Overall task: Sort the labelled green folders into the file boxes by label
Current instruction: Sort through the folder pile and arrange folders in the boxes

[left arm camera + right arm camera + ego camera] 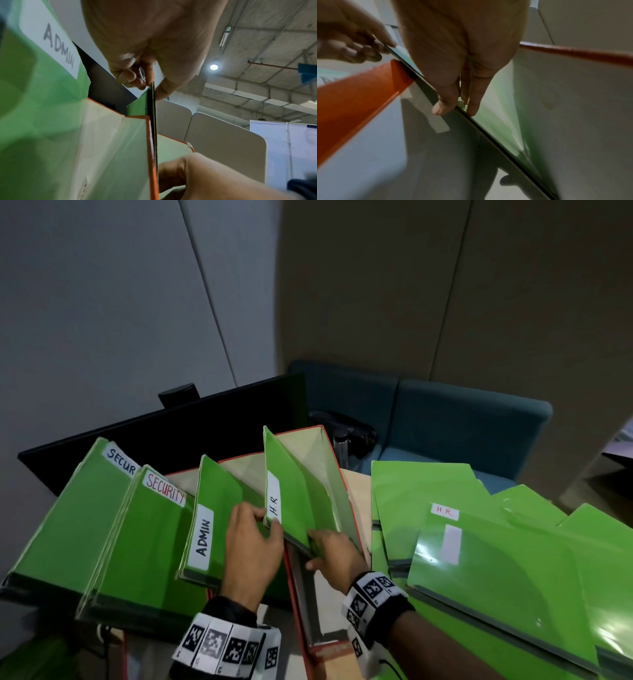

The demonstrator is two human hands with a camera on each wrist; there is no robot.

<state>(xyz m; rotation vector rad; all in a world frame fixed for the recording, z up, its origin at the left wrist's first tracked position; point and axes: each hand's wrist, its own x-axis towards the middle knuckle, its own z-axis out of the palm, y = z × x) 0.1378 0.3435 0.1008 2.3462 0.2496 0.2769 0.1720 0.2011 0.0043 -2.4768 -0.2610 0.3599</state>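
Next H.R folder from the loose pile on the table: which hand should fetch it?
Right, probably. The right hand sits nearest the loose pile, whose top folder reads H.R. The left hand pinches the H.R folder standing in the red file box, steadying it.

ADMIN folder (209,518) left of H.R folder (294,494); loose folders (479,542) right.

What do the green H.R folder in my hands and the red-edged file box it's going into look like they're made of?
Green H.R folder: probably thin glossy plastic, since its cover shines and bows; coated card is possible. Red-edged file box: seemingly cardboard, with matte pale inner walls, folded corners and a red outer skin.
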